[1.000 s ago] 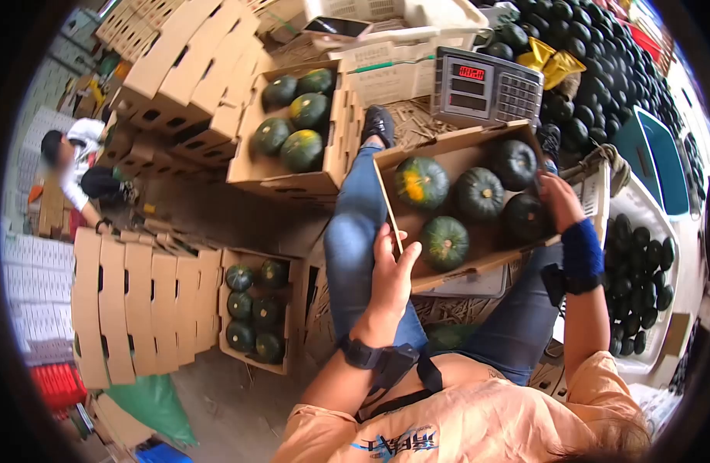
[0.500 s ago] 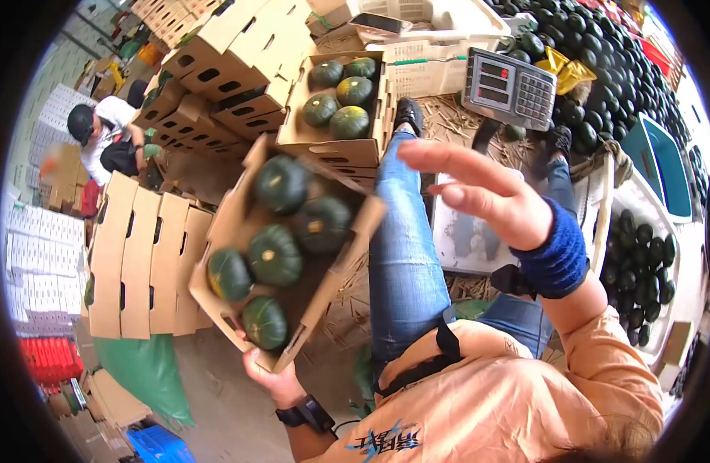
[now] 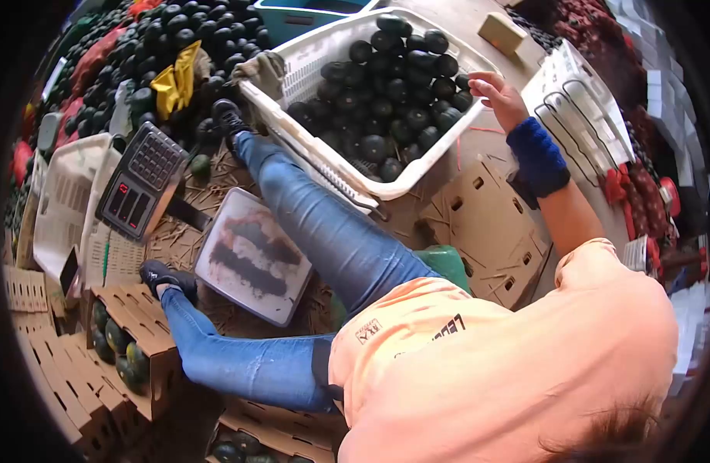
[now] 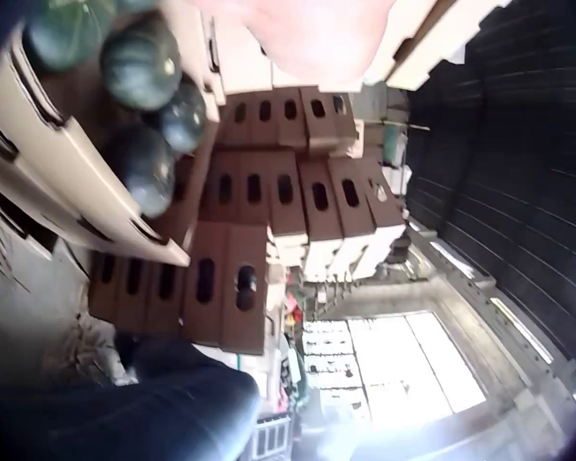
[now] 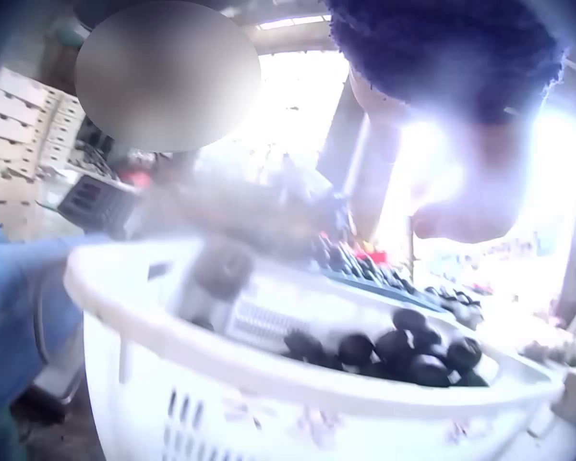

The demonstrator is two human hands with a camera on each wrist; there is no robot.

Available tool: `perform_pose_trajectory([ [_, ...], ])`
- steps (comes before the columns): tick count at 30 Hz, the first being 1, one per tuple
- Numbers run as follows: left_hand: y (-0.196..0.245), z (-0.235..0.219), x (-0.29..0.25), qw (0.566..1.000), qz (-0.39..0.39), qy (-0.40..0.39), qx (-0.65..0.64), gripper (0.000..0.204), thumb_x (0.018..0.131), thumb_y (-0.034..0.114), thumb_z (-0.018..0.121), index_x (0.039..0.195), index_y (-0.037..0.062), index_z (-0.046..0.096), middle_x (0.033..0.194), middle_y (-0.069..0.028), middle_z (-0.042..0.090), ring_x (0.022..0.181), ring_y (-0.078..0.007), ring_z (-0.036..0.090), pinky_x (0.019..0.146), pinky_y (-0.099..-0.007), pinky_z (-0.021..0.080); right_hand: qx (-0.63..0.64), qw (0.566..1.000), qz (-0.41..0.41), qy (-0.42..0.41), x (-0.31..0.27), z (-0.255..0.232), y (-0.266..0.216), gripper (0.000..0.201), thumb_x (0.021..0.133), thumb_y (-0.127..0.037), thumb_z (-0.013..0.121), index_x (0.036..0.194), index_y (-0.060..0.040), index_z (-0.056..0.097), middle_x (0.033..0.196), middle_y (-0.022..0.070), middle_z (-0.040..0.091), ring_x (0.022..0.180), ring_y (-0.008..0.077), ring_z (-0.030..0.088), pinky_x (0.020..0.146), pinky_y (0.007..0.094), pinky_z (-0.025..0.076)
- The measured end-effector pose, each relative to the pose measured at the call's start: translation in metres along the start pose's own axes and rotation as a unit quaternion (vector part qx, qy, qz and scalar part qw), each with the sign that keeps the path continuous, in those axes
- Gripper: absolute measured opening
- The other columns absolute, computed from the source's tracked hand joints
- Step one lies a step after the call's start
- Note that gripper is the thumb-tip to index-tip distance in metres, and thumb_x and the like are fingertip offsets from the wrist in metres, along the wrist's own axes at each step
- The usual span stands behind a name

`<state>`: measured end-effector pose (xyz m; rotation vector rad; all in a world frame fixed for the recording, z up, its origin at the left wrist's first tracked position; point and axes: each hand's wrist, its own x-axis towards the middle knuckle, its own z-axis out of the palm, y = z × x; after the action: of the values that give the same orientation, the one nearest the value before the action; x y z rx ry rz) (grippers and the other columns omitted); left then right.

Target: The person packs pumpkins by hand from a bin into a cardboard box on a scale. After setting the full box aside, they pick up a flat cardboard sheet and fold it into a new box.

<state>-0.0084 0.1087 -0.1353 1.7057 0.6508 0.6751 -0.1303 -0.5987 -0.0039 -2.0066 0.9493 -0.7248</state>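
Note:
My right hand (image 3: pixel 500 100), with a blue wristband (image 3: pixel 542 158) below it, is over the right rim of a white plastic crate (image 3: pixel 405 185) full of dark green squashes (image 3: pixel 382 100). Its fingers are loosely extended and hold nothing. Part of my left hand (image 4: pixel 317 34) shows at the top of the left wrist view, its fingers out of sight; the head view does not include it. Near it is a cardboard box (image 4: pixel 86 168) holding several green squashes (image 4: pixel 142 65).
A scale display (image 3: pixel 143 181) stands beside its stained weighing plate (image 3: pixel 251 258), in front of my legs. Stacked cartons (image 3: pixel 58 378) stand at lower left. A flat cardboard sheet (image 3: pixel 486 231) lies below the crate. A large squash heap (image 3: pixel 193 31) spreads behind.
Both hands held the box of squashes over my lap; then the left hand carried it leftward as the right let go. The head view has since swung right, and the right hand is over the crate.

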Motion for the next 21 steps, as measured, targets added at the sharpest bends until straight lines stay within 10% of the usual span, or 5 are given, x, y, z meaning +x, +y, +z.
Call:
perform_pose_trajectory([
  [3,0.029,0.032,0.002,0.998,0.029,-0.031,-0.041,0.041,0.077,0.016,0.056,0.114,0.0067,0.041,0.097,-0.0107,0.053,0.097,-0.0251,0.050,0.083,-0.0415,0.044,-0.208,0.967,0.131,0.066,-0.041,-0.046,0.150,0.034,0.085,-0.029,0.058,0.107,-0.0048,0.063,0.095,0.0097,0.067,0.088,0.0193,0.063,0.079,0.0296,0.048],
  [8,0.063,0.064,-0.011,0.992,0.047,-0.077,-0.088,0.046,0.085,0.022,0.053,0.126,0.0122,0.035,0.103,-0.0099,0.053,0.101,-0.0261,0.049,0.085,-0.0444,0.043,-0.292,0.864,0.308,-0.272,-0.152,0.016,0.231,0.040,0.079,-0.035,0.057,0.102,-0.0046,0.067,0.095,0.0132,0.068,0.089,0.0234,0.064,0.078,0.0364,0.049],
  [11,0.078,0.077,-0.026,0.989,0.044,-0.104,-0.094,0.049,0.089,0.025,0.052,0.133,0.0154,0.032,0.106,-0.0095,0.052,0.104,-0.0268,0.048,0.086,-0.0461,0.043,-0.394,0.642,0.415,-0.510,-0.230,0.054,0.277,0.040,0.077,-0.034,0.057,0.105,-0.0070,0.066,0.105,0.0223,0.063,0.089,0.0380,0.063,0.080,0.0467,0.048],
  [12,0.079,0.081,-0.032,0.989,0.039,-0.116,-0.086,0.051,0.089,0.024,0.052,0.133,0.0157,0.029,0.106,-0.0097,0.051,0.104,-0.0264,0.047,0.086,-0.0471,0.042,-0.310,0.680,0.530,-0.401,-0.248,0.055,0.260,0.043,0.078,-0.032,0.058,0.111,-0.0061,0.062,0.111,0.0222,0.061,0.094,0.0370,0.062,0.083,0.0459,0.048],
  [21,0.073,0.105,-0.054,0.981,-0.081,-0.161,-0.076,0.046,0.090,0.019,0.045,0.133,0.0090,0.031,0.124,-0.0160,0.039,0.112,-0.0354,0.049,0.086,-0.0452,0.043,-0.402,0.726,0.429,-0.356,-0.288,0.080,0.261,0.037,0.084,-0.028,0.058,0.112,-0.0040,0.061,0.112,0.0194,0.061,0.108,0.0338,0.057,0.089,0.0415,0.047],
])
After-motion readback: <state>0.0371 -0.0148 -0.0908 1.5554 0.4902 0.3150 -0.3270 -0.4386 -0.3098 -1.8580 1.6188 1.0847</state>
